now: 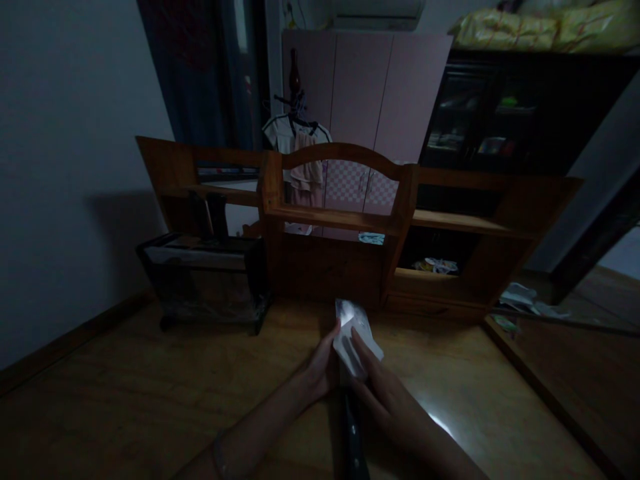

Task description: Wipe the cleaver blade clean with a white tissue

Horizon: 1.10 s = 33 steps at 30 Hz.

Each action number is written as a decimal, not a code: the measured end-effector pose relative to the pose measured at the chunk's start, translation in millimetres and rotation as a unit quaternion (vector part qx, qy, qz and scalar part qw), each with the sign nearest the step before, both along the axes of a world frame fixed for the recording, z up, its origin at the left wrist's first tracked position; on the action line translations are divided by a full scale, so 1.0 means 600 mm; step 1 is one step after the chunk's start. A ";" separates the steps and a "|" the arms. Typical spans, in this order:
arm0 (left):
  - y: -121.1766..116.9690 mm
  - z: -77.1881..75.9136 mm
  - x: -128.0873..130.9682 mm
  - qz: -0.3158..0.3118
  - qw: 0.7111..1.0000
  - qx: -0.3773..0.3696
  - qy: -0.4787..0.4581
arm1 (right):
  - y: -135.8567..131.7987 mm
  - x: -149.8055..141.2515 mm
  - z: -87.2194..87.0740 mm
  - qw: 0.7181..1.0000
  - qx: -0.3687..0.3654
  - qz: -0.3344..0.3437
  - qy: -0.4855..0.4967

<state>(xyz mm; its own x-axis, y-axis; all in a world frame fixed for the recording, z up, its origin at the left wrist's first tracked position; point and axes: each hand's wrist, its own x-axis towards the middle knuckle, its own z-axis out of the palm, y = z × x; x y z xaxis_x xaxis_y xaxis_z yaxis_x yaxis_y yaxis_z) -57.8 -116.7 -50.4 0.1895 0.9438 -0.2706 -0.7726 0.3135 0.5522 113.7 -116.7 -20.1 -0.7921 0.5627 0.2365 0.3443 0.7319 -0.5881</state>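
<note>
A knife (pixel 353 437) points away from me. Its black riveted handle is toward me at the bottom of the view. A folded white tissue or thin cloth (pixel 353 343), shiny near its far end, covers most of the blade. My left hand (pixel 324 363) is closed on the left edge of the white piece, its fingertips partly hidden. From the right, my right hand (pixel 376 383) presses its fingers on top of the same piece. The handle lies free of both hands. In the dim light I cannot tell whether the knife rests on the wooden table (pixel 240 380).
A black knife block (pixel 200 280) with dark handles upright in it stands on the left. Behind is a low wooden shelf unit (pixel 330 267) across the table's back. A wall (pixel 65 167) borders the left side. The table's raised edge (pixel 540 393) runs along the right.
</note>
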 end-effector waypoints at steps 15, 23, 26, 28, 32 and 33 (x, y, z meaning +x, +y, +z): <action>-0.009 0.026 0.006 0.001 0.999 0.036 -0.029 | 0.015 0.004 -0.010 0.998 0.031 -0.012 -0.053; -0.005 0.018 0.004 -0.003 0.997 0.051 -0.052 | 0.023 0.014 0.002 0.990 -0.047 -0.077 0.104; -0.004 0.016 0.003 -0.016 0.997 0.049 -0.055 | 0.036 0.025 0.014 0.998 0.035 -0.037 0.034; -0.004 0.015 0.003 -0.030 0.996 0.061 -0.055 | 0.046 0.030 0.016 0.996 0.090 -0.007 -0.021; -0.004 0.013 0.003 -0.039 0.995 0.080 -0.050 | 0.060 0.030 0.003 0.986 0.139 0.017 -0.092; -0.005 0.013 0.003 -0.036 0.995 0.079 -0.048 | 0.060 0.029 0.000 0.985 0.141 0.019 -0.099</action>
<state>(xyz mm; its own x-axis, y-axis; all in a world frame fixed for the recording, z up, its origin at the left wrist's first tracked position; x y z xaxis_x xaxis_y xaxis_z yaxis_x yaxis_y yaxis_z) -56.1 -119.4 -42.6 0.2764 0.9562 -0.0968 -0.8028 0.2851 0.5236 131.4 -80.5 -20.0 -0.8580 0.4654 0.2175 0.4010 0.8714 -0.2827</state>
